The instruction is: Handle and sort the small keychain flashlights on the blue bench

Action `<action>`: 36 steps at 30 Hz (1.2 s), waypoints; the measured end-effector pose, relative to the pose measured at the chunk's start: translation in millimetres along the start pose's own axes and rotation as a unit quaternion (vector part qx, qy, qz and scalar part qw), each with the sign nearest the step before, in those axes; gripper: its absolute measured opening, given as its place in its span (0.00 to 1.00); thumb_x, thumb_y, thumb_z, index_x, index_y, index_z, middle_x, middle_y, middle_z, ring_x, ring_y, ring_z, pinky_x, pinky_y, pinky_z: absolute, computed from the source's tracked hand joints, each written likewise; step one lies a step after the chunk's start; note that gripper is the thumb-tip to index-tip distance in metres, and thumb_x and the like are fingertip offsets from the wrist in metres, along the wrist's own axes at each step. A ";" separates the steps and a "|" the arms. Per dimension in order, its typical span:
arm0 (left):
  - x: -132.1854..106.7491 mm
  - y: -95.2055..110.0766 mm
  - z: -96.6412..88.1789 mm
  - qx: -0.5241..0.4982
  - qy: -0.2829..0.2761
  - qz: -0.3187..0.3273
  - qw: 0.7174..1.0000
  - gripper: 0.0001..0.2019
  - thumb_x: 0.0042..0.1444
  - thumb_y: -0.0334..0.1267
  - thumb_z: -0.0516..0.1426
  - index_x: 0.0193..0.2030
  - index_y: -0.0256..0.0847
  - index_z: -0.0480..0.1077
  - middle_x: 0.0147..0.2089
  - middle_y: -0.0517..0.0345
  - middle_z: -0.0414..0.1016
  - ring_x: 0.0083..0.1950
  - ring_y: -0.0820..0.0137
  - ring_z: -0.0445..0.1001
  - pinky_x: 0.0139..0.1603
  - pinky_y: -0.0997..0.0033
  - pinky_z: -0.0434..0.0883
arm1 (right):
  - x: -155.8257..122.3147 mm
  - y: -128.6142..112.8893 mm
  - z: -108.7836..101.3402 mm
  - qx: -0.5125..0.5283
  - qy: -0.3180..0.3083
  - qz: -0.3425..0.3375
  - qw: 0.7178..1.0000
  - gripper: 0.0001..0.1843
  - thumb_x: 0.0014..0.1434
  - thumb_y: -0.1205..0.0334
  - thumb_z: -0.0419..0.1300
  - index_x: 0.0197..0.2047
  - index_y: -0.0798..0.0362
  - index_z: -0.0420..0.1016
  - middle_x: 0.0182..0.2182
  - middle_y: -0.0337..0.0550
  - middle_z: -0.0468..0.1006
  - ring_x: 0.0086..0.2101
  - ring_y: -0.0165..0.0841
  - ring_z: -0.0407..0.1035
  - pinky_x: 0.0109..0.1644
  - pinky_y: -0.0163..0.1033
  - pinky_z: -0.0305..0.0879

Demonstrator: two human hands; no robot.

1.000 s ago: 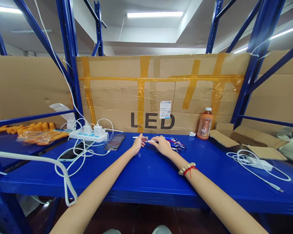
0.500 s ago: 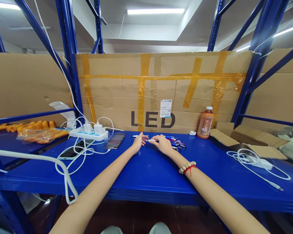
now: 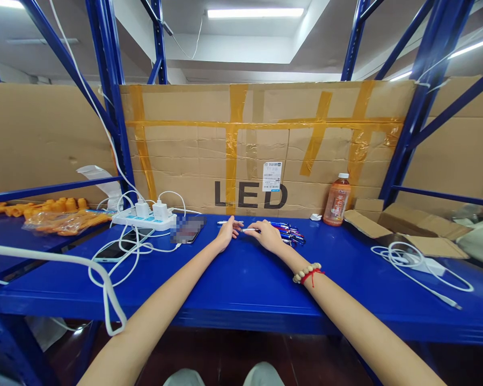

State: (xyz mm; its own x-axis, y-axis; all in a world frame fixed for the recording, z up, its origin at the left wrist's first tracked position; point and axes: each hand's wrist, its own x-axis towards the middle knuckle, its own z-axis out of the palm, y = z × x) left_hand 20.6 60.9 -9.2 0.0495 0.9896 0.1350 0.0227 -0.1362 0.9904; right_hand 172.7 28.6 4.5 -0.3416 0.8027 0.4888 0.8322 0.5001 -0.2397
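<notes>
Both my arms reach far out over the blue shelf top (image 3: 241, 279). My right hand (image 3: 268, 236) pinches a thin white pen (image 3: 249, 230) that points left. My left hand (image 3: 226, 234) sits just left of the pen's tip, fingers curled and close to it; whether it touches the pen I cannot tell. Behind my right hand lies a small pile of blue and red pens (image 3: 290, 234). Another silver pen (image 3: 224, 222) lies on the shelf behind my left hand. A beaded bracelet with a red string (image 3: 308, 272) is on my right wrist.
A taped cardboard sheet marked LED (image 3: 265, 145) walls the back. A white power strip (image 3: 144, 218) with chargers, cables and phones (image 3: 123, 244) lies left. An orange drink bottle (image 3: 337, 200), an open carton (image 3: 402, 228) and a coiled white cable (image 3: 414, 262) stand right. Orange parts (image 3: 56, 214) lie far left.
The view has tilted up a little, so everything sits slightly lower than before. My hands keep the same pose at the pen.
</notes>
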 end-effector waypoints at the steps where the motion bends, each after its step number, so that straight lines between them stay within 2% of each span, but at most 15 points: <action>1: -0.3 0.3 0.1 0.000 0.000 0.000 1.000 0.24 0.59 0.43 0.38 0.26 0.34 0.69 0.23 0.58 0.66 0.20 0.79 0.61 0.20 0.81 0.59 | 0.2 0.6 0.3 0.001 0.002 0.000 1.000 0.22 0.57 0.43 0.46 0.36 0.46 0.76 0.36 0.40 0.76 0.38 0.34 0.64 0.42 0.37 0.55; 6: -0.1 0.8 0.2 0.003 0.002 -0.001 1.000 0.24 0.59 0.44 0.38 0.26 0.34 0.69 0.24 0.57 0.67 0.20 0.79 0.61 0.20 0.80 0.59 | -0.9 -0.4 -0.3 0.006 0.004 0.000 1.000 0.21 0.57 0.44 0.46 0.35 0.46 0.75 0.35 0.39 0.77 0.37 0.34 0.63 0.39 0.36 0.55; 16: -0.9 0.1 -0.4 0.006 -0.001 0.003 1.000 0.24 0.59 0.44 0.38 0.27 0.34 0.70 0.26 0.56 0.68 0.21 0.79 0.61 0.21 0.80 0.60 | -2.1 -4.3 -4.2 0.018 0.005 0.023 1.000 0.19 0.60 0.49 0.46 0.37 0.47 0.74 0.38 0.39 0.75 0.39 0.33 0.63 0.41 0.36 0.55; 23: -1.3 1.5 0.1 0.013 0.001 0.000 1.000 0.25 0.59 0.43 0.38 0.27 0.34 0.70 0.26 0.55 0.69 0.21 0.79 0.62 0.22 0.80 0.61 | -0.5 -3.4 -1.9 -0.009 0.002 0.041 0.999 0.25 0.63 0.49 0.39 0.30 0.50 0.73 0.33 0.40 0.75 0.36 0.33 0.63 0.36 0.35 0.53; 28: -1.7 1.9 -0.7 0.016 -0.002 -0.002 1.000 0.24 0.59 0.43 0.38 0.28 0.33 0.71 0.27 0.53 0.71 0.22 0.78 0.63 0.22 0.79 0.61 | -0.7 -1.7 0.1 -0.013 -0.007 0.000 1.000 0.24 0.62 0.49 0.40 0.31 0.50 0.72 0.31 0.40 0.73 0.35 0.31 0.64 0.35 0.33 0.52; 36: -5.2 4.6 0.3 0.016 -0.004 -0.004 1.000 0.25 0.59 0.44 0.38 0.30 0.33 0.71 0.28 0.52 0.71 0.23 0.77 0.63 0.23 0.80 0.62 | -1.6 -2.6 0.2 0.039 -0.007 -0.012 0.999 0.20 0.60 0.48 0.46 0.33 0.49 0.75 0.32 0.40 0.73 0.35 0.30 0.65 0.34 0.33 0.54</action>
State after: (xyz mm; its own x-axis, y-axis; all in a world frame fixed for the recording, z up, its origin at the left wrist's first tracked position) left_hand 20.7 55.2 -5.3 0.0564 0.9902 0.1275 0.0560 -0.1306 0.9898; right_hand 171.0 26.0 4.2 -0.3669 0.7944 0.4842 0.7878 0.5421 -0.2924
